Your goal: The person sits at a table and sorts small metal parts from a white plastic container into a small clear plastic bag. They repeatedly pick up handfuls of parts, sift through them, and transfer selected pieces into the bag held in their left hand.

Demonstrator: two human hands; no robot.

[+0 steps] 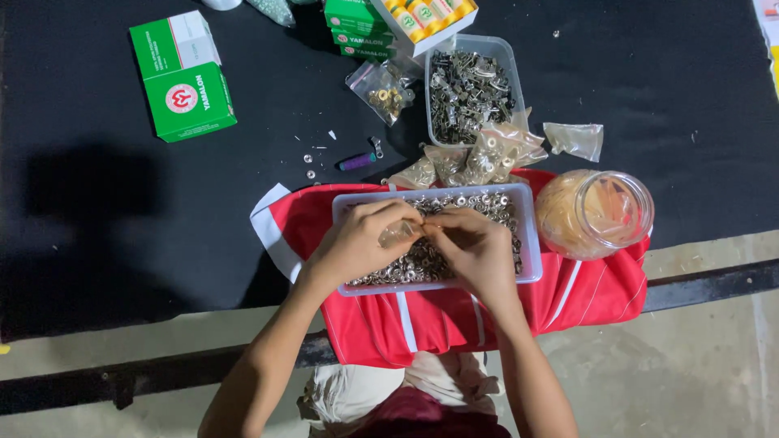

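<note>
We see a black table (122,203) with red cloth (454,320) at its near edge. On the cloth, a clear tray (531,243) of small metal rings; over it our left hand (357,243) and right hand (479,251) pinch a small clear bag (400,234) between them (contents unclear). Beyond lie a plastic jar (596,212), filled bags (479,158), another tray of metal parts (469,89), and a green box (185,77).

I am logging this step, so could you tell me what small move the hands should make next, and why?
Probably tip the small clear bag down so it fills or empties over the tray. The left hand and right hand pinch it together right above the heap of small metal rings, so anything spilled lands inside.
</note>
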